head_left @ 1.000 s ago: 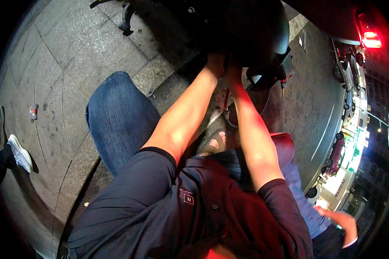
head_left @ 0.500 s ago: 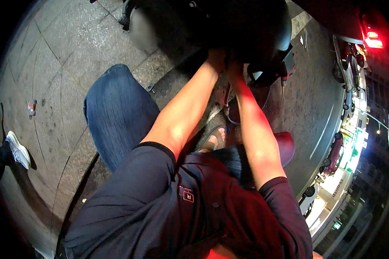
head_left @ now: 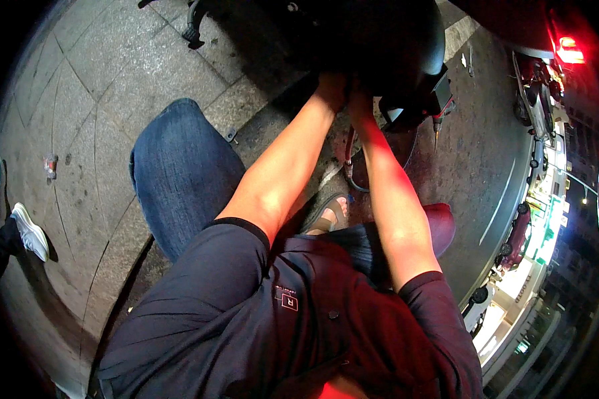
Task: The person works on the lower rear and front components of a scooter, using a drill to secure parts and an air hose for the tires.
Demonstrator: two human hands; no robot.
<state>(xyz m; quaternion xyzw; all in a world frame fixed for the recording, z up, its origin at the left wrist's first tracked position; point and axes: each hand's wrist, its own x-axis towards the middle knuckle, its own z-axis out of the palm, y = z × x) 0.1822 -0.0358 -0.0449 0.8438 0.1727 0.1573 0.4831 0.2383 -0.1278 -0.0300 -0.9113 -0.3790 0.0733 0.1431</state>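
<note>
Both my arms reach forward to a large black rounded vehicle body, possibly a scooter or motorbike. My left hand and my right hand are close together in its deep shadow. Their fingers are hidden in the dark, so what they touch or hold does not show. Just below my right wrist hangs a curved hose or cable, looping down toward the ground. To the right of my hands is a drill-like tool with a long thin bit pointing toward me.
A sandalled foot stands between my arms, and my jeans-clad knee is at left. Paving borders the road. A bystander's shoe and a small wrapper lie left. Parked vehicles line the right.
My hands and arms stay in nearly the same place. At the upper left, a blurred grey patch beside the black lever-like part is gone, and pavement shows there.
</note>
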